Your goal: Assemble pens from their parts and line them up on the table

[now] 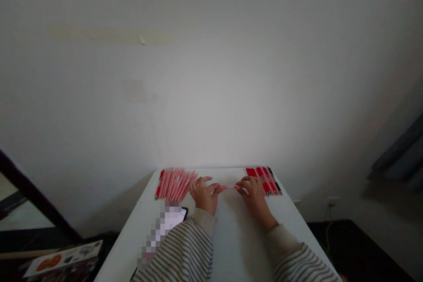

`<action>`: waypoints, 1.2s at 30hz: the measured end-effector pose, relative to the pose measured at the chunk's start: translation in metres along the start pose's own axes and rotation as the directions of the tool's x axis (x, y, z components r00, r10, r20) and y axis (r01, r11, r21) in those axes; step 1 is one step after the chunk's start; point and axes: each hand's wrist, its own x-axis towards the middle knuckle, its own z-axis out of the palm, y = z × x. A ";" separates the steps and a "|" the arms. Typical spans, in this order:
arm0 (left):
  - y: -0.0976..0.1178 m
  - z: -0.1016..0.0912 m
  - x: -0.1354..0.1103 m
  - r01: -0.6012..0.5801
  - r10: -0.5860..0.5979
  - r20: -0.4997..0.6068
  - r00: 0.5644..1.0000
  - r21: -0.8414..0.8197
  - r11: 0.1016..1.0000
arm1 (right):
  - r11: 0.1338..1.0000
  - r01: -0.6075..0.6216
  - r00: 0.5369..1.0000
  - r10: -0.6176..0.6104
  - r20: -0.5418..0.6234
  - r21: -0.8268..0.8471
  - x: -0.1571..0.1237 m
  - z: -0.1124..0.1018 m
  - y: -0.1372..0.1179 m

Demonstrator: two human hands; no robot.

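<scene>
A slim pink pen (228,187) is held level above the white table (231,238), gripped at both ends. My left hand (205,194) pinches its left end between thumb and fingertips, some fingers lifted. At the other end, my right hand (254,194) closes its thumb and fingers on it. Beside my left hand lies a fanned row of pink pens (175,183) with some red parts at its left edge. Just past my right hand, another group of pens (264,179) shows red, pink and black parts, partly covered by that hand.
A phone (168,229), largely pixelated, lies on the table by my left sleeve. The wall (211,75) rises directly behind the table's far edge. At lower left is a printed box (64,259); dark cloth (401,143) hangs at right, above a cable (328,229).
</scene>
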 end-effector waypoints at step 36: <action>-0.003 0.009 0.001 -0.102 0.090 -0.134 0.987 -0.086 0.991 | 1.000 0.009 1.000 -0.009 -0.003 -0.020 0.003 -0.001 0.008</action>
